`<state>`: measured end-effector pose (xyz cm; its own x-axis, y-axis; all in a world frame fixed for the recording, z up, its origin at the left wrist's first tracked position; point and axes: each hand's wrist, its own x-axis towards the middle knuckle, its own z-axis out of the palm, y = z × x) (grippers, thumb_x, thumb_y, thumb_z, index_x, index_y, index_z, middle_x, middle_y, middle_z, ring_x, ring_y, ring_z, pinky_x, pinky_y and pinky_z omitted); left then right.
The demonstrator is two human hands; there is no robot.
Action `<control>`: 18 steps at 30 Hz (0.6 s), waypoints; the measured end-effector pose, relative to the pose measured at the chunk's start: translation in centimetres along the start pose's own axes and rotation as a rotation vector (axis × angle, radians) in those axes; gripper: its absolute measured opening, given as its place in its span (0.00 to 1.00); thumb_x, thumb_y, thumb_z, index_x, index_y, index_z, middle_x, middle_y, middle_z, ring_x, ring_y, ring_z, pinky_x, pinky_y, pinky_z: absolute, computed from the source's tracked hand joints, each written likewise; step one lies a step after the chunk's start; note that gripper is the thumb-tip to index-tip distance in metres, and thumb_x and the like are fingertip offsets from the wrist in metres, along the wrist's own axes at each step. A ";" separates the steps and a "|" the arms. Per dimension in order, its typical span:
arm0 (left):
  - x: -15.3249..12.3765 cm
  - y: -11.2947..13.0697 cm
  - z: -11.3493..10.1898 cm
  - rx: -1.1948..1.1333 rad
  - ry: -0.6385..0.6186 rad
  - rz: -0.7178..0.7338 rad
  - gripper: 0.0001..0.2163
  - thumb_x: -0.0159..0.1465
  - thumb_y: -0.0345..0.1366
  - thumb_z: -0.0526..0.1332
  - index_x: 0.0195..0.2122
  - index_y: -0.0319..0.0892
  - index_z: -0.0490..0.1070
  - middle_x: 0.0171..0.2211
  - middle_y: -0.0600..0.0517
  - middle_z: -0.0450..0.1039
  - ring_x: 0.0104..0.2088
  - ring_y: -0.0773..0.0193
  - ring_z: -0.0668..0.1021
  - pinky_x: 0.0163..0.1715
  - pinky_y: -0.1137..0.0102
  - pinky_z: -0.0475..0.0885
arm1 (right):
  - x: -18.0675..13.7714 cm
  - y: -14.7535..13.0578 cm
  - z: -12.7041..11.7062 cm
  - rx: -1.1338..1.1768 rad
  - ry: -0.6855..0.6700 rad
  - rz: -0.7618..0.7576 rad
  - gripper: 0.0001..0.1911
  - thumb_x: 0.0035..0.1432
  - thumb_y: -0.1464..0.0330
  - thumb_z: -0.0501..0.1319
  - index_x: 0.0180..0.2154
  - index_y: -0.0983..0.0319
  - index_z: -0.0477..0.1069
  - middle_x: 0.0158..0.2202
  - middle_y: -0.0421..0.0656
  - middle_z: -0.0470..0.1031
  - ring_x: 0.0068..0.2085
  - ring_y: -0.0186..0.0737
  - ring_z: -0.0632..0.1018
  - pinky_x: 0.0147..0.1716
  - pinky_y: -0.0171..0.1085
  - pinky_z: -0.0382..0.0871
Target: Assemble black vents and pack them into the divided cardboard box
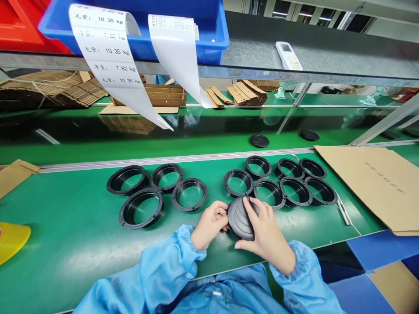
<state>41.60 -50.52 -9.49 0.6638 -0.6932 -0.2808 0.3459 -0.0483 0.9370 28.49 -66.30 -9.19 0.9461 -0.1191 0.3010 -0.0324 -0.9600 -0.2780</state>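
One ribbed black plastic disc (240,218) stands tilted between the person's bare hands, over the near part of a green work belt (65,213). Both hands are closed on it: the left hand (209,223) presses its fingers against the disc's left rim, while the right hand (265,231) curves over the ribbed face and around the lower edge. Light blue cuffs gather at both wrists, and the left sleeve (170,266) and right sleeve (301,274) rest near the belt's front edge. Eleven black round rings lie just ahead of the hands, four in a left group, including one (189,194) nearest the left hand, and seven in a right group, including one (269,193) almost touching the disc. Farther right, a flat cardboard sheet (369,185) lies on the belt, with a yellow piece (11,240) and a folded cardboard flap (15,176) at the left edge. Beyond a metal rail (176,158), two small black discs (259,140) sit on a farther green surface. Overhead, printed weight labels (104,56) hang from a blue plastic bin (131,26), beside a red bin (26,26), and a white remote control (288,56) lies on the metal shelf (327,48).
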 end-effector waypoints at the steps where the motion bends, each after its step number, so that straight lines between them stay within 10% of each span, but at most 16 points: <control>1: -0.5 0.2 -0.6 -0.012 -0.004 -0.015 0.14 0.53 0.35 0.66 0.40 0.40 0.68 0.27 0.58 0.68 0.23 0.70 0.74 0.25 0.73 0.69 | -0.2 -0.4 0.2 0.011 -0.024 -0.011 0.68 0.44 0.40 0.74 0.73 0.62 0.43 0.64 0.58 0.55 0.58 0.70 0.62 0.57 0.65 0.64; 10: -2.2 0.5 -3.4 -0.061 0.045 -0.095 0.20 0.64 0.54 0.61 0.39 0.38 0.70 0.28 0.51 0.71 0.26 0.67 0.75 0.26 0.73 0.72 | 1.1 -3.3 -1.1 -0.064 -0.083 -0.133 0.41 0.74 0.50 0.46 0.73 0.69 0.35 0.72 0.59 0.42 0.70 0.62 0.47 0.64 0.66 0.51; 18: -2.4 -0.5 -3.8 0.044 0.120 -0.009 0.22 0.65 0.57 0.60 0.36 0.39 0.71 0.23 0.54 0.67 0.23 0.66 0.73 0.21 0.74 0.67 | 3.6 -5.2 0.8 -0.004 -0.109 -0.210 0.33 0.74 0.60 0.50 0.71 0.70 0.48 0.72 0.53 0.46 0.71 0.52 0.49 0.69 0.58 0.48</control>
<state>42.31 -46.10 -10.07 0.7365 -0.6014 -0.3096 0.3243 -0.0877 0.9419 32.35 -61.51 -7.32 0.9614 0.1110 0.2519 0.1676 -0.9620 -0.2157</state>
